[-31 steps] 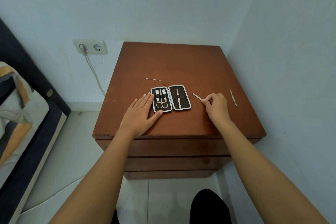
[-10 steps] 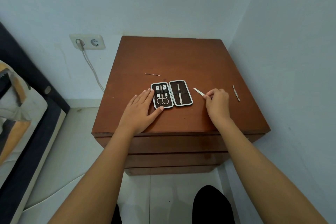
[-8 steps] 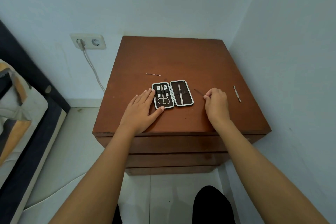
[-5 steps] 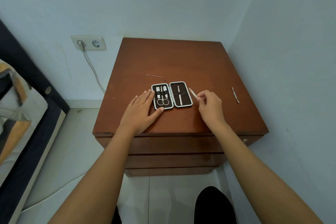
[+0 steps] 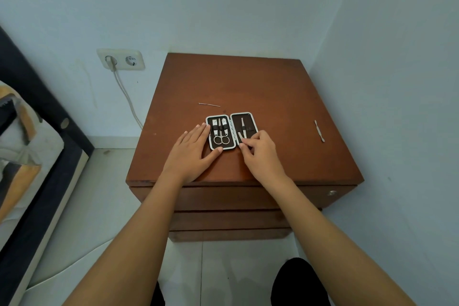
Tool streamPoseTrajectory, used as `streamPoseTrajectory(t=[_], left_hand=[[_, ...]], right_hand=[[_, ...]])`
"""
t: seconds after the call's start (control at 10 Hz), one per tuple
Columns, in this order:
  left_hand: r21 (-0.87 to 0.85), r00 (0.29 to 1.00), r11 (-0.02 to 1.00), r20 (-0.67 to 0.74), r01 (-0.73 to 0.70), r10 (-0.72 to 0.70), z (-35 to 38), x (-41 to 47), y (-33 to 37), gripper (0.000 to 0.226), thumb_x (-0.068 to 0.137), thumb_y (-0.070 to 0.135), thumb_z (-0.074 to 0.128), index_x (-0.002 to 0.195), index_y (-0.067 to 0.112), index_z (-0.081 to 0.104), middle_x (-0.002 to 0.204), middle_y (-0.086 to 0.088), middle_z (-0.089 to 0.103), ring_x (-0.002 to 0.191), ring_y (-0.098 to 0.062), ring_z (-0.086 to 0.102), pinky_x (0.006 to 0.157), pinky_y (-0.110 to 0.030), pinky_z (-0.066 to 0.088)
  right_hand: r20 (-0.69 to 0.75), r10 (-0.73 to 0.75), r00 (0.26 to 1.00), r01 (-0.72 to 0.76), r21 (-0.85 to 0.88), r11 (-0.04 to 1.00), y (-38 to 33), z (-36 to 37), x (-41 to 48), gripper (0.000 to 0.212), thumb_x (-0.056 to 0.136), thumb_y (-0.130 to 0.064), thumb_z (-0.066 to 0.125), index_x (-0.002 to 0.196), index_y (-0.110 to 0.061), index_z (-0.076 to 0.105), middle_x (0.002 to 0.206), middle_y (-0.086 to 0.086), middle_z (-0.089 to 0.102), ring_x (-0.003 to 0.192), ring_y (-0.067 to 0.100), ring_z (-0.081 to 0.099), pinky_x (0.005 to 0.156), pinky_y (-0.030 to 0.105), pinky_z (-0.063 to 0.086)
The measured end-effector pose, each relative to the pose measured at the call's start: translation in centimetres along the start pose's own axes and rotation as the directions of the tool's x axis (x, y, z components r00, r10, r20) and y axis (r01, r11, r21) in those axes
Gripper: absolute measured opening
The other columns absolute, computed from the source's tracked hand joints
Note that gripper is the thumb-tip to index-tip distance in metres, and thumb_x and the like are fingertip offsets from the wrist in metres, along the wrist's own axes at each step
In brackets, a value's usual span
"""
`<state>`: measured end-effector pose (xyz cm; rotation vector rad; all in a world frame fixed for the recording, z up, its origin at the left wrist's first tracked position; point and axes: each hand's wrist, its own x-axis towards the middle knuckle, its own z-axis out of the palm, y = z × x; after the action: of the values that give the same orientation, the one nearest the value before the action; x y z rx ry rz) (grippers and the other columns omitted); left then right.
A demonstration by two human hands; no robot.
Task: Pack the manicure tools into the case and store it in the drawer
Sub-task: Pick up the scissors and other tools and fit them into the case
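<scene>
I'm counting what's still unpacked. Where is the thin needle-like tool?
The needle tool lies loose on the cabinet top, just behind the open case on its left side, apart from both hands.

A bedroom in a home: a wooden nightstand (image 5: 248, 87) with drawers (image 5: 231, 197) stands in the far right corner of plain pale walls, a bed (image 5: 22, 146) with bedding lies at left, and a wall socket (image 5: 121, 59) with a plugged-in cord sits between them above a tiled floor.
</scene>
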<state>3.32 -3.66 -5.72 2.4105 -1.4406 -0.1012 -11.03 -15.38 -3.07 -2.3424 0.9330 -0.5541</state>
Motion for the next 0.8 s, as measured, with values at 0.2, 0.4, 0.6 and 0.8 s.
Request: streamPoseTrajectory(t=[0.2,0.4,0.6,0.8], left_hand=[[-0.007,1.0,1.0,-0.011,-0.003,0.003,0.1,0.0,0.0,0.079,0.085,0.064,0.022,0.149,0.02,0.012,0.157,0.002,0.013,0.144,-0.008,0.007,0.117,-0.029,0.003],[-0.002,1.0,1.0,-0.008,-0.003,0.003,0.0,0.0,0.0,0.079,0.085,0.064,0.021,0.149,0.02,0.011,0.158,0.002,0.012,0.144,-0.009,0.007,0.116,-0.029,0.002],[-0.008,1.0,1.0,-0.016,-0.006,0.005,0.0,-0.1,0.0,0.077,0.085,0.063,0.022,0.149,0.02,0.012,0.158,0.002,0.013,0.144,-0.009,0.008,0.116,-0.03,0.003],[-0.006,1.0,1.0,-0.014,-0.008,0.008,-0.1,-0.1,0.1,0.075,0.089,0.063,0.025,0.149,0.02,0.011,0.158,0.001,0.012,0.144,-0.009,0.007,0.116,-0.029,0.002]], right_hand=[[0.1,-0.061,0.993,0.076,-0.151,0.986,-0.1,0.3,-0.4,0.043,0.095,-0.026,0.044,0.135,-0.013,0.042,0.115,0.007,0.041,0.107,0.023,0.044,0.087,0.035,0.044],[0.002,-0.102,0.995,0.102,-0.097,0.99,0.9,0.3,-1.7,0.038,0.094,-0.023,0.046,0.129,-0.009,0.05,0.119,0.006,0.044,0.112,0.018,0.046,0.091,0.028,0.043],[0.022,-0.104,0.994,0.106,-0.232,0.967,0.5,0.8,-1.0,0.042,0.095,-0.032,0.044,0.132,-0.014,0.047,0.118,0.006,0.043,0.107,0.022,0.044,0.085,0.035,0.046],[-0.113,-0.072,0.991,0.082,0.089,0.993,1.9,-1.1,-0.8,0.031,0.093,-0.019,0.048,0.121,-0.008,0.056,0.107,0.001,0.043,0.095,0.015,0.049,0.089,0.03,0.045]])
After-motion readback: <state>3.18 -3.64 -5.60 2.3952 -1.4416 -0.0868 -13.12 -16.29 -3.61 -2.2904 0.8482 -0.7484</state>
